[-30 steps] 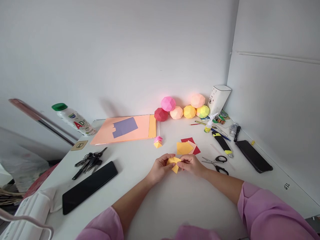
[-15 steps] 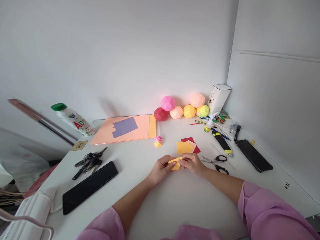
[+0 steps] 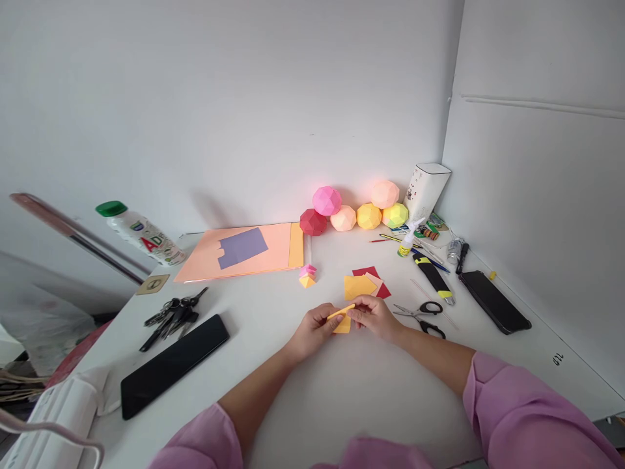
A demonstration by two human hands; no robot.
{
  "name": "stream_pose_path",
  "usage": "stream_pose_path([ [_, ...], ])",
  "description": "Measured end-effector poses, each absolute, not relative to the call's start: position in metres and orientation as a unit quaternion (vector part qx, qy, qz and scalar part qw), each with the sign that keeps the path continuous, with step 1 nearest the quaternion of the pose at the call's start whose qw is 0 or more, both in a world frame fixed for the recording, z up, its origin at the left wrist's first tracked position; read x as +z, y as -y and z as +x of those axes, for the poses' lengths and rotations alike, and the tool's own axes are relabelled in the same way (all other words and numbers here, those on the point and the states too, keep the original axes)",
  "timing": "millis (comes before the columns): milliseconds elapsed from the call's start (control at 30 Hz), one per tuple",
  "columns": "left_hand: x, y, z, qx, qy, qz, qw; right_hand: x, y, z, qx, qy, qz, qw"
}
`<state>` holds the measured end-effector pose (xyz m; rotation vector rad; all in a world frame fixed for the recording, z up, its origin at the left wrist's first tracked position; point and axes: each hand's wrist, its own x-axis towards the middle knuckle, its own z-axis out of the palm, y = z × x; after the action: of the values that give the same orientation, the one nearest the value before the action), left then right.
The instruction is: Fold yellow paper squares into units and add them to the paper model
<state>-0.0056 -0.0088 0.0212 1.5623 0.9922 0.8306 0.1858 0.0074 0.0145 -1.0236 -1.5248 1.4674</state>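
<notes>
Both my hands meet over the middle of the white table (image 3: 342,404) on a small folded yellow paper piece (image 3: 342,320). My left hand (image 3: 315,329) pinches its left side with curled fingers. My right hand (image 3: 375,317) pinches its upper right edge, and a thin folded flap sticks up between the fingertips. Just behind my hands lies a small pile of cut paper squares (image 3: 364,285), yellow, red and pale pink. Black-handled scissors (image 3: 424,316) lie to the right of my right hand.
Several paper balls (image 3: 354,210) line the back wall. Large orange sheets (image 3: 244,251) with a purple piece, a small folded unit (image 3: 307,276), keys (image 3: 173,314), a black case (image 3: 173,365), a bottle (image 3: 139,231), glue (image 3: 406,242), a cutter (image 3: 432,277) and a phone (image 3: 493,301) surround the hands.
The yellow piece has been flattened and turned; it now shows a thin raised flap, and both hands sit slightly closer together on it.
</notes>
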Motion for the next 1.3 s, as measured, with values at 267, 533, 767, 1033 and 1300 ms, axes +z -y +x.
stream_pose_path([
  [267, 0.0231, 0.0079, -0.006, 0.346, -0.415, 0.658, 0.525, 0.0114, -0.0085, 0.186, 0.568, 0.599, -0.402, 0.396],
  [533, 0.0239, 0.0085, -0.0058, 0.347, -0.416, 0.655, 0.527, 0.0097, -0.009, 0.1872, 0.568, 0.606, -0.395, 0.392],
  [767, 0.0202, 0.0104, -0.0028, 0.374, -0.404, 0.574, 0.607, 0.0114, -0.0074, 0.1855, 0.567, 0.608, -0.39, 0.395],
  [1033, 0.0222, 0.011, -0.0024, 0.367, -0.392, 0.621, 0.571, 0.0131, -0.0055, 0.1852, 0.576, 0.584, -0.405, 0.404],
  [1300, 0.0227, 0.0143, -0.0004, 0.379, -0.412, 0.677, 0.478, 0.0147, -0.0038, 0.1849, 0.568, 0.586, -0.41, 0.406],
])
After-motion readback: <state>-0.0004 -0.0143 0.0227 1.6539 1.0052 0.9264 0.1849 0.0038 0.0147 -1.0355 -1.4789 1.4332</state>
